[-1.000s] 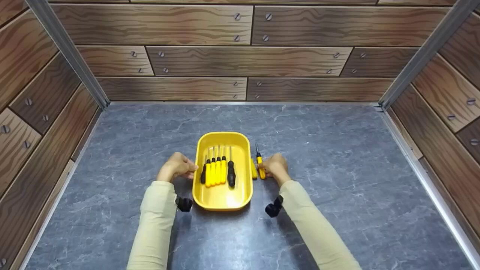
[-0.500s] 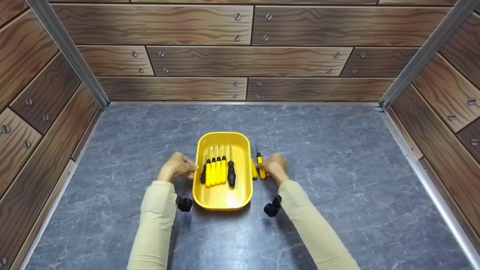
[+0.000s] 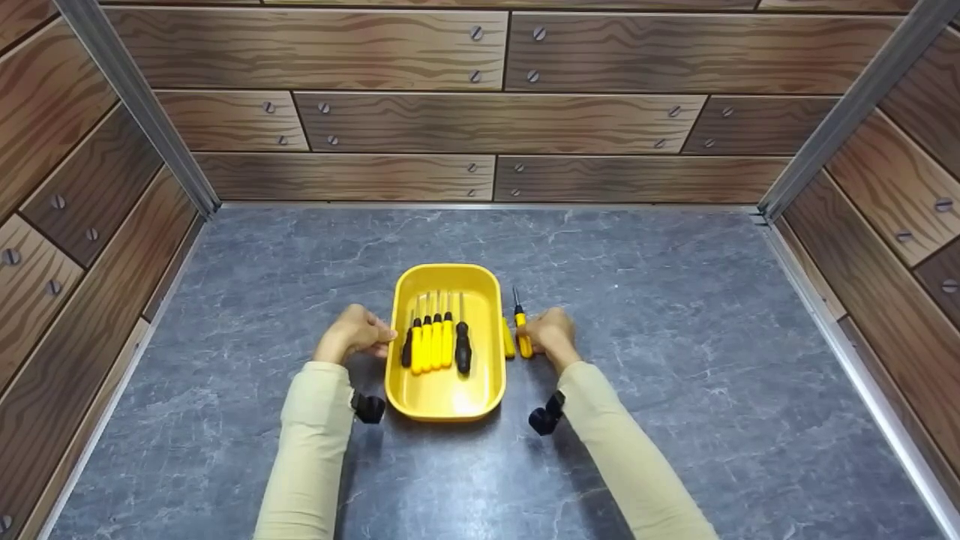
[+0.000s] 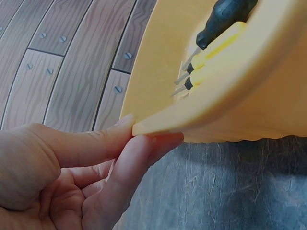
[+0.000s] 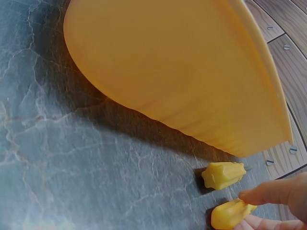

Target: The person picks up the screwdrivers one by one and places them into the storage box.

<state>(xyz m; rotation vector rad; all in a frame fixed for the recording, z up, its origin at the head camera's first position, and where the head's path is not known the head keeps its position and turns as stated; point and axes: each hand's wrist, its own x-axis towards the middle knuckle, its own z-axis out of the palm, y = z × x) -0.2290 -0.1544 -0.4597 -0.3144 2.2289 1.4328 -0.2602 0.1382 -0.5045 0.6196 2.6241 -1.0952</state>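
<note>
A yellow tray [image 3: 448,405] stands mid-table, and my left hand [image 3: 355,332] pinches its left rim between thumb and fingers. Inside lie several screwdrivers with yellow handles [image 3: 431,349], a black one at their left, and a separate black-handled screwdriver [image 3: 463,349] to the right. Outside the right wall, my right hand [image 3: 551,334] pinches the handle of a yellow screwdriver [image 3: 523,341] resting on the table, its shaft pointing away. Between it and the tray lies another yellow-handled screwdriver [image 5: 223,175], mostly hidden by the tray in the head view.
The dark grey marbled tabletop [image 3: 675,360] is bounded by wood-patterned walls [image 3: 390,124] at the back and both sides. Metal strips [image 3: 862,382] run along its edges. A small black wrist camera [image 3: 367,409] is strapped to each sleeve.
My right wrist shifts very slightly; the hand stays at the same screwdriver. The left hand, the tray and the screwdrivers in it have not visibly moved.
</note>
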